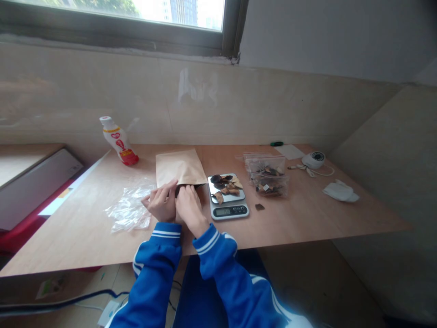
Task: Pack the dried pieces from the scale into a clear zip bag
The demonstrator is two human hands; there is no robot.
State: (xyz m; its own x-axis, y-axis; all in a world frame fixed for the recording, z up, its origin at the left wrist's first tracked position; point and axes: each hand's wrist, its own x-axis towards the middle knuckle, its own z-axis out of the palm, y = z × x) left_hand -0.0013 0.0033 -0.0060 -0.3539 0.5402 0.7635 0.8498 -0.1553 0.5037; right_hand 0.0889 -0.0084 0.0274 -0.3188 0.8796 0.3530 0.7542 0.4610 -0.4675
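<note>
Kraft-paper bag (180, 167) lies on the plywood worktop (68, 232), its mouth parted narrowly by the left hand (160, 204) and right hand (190, 209) pinching its edge; caution: a slipped grip could close it, and a knock against the adjacent digital scale (228, 209) could spill the dried slices (223, 186) from its plate.

A makeshift workroom, shown by a digital scale (228, 210) on a plywood bench (75, 232) against a bare wall (102, 91) under a window (116, 11).
</note>
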